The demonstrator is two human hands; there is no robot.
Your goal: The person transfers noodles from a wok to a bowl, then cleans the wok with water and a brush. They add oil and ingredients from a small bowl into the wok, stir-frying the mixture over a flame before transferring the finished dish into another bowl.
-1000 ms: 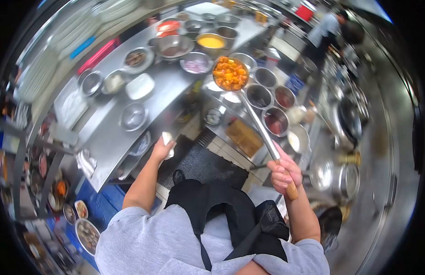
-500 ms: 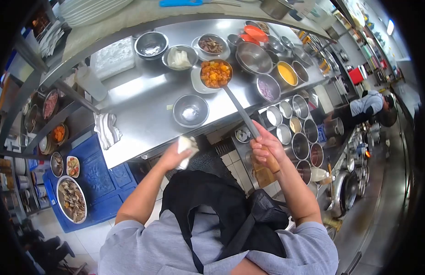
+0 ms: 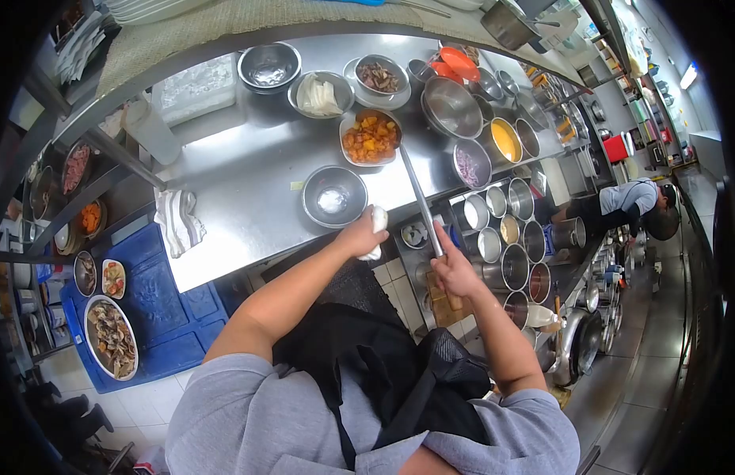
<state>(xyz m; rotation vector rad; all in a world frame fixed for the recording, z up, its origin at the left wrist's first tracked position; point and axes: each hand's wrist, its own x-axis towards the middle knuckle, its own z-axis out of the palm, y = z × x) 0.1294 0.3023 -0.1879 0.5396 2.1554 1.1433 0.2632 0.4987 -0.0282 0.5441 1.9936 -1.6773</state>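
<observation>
My right hand [image 3: 456,273] is wrapped round the handle of a long metal ladle [image 3: 417,188], its index finger laid along the handle. The ladle's bowl is tipped over a white dish [image 3: 371,162], in which orange diced food [image 3: 369,142] lies; some still sits in the ladle. My left hand [image 3: 359,236] grips a white cloth [image 3: 377,229] just off the near side of an empty steel bowl [image 3: 334,196] on the steel counter [image 3: 249,190].
Bowls of white slices [image 3: 320,95], brown pieces [image 3: 378,77] and chopped onion [image 3: 470,164] stand at the back. A striped cloth [image 3: 177,222] lies at the left. A blue lid [image 3: 161,317] holds a mushroom bowl [image 3: 111,339]. Another person [image 3: 629,198] works at the right.
The ladle's bowl has come down and tipped, and orange food now fills the white dish. My left hand has moved right and up with the cloth, towards the ladle.
</observation>
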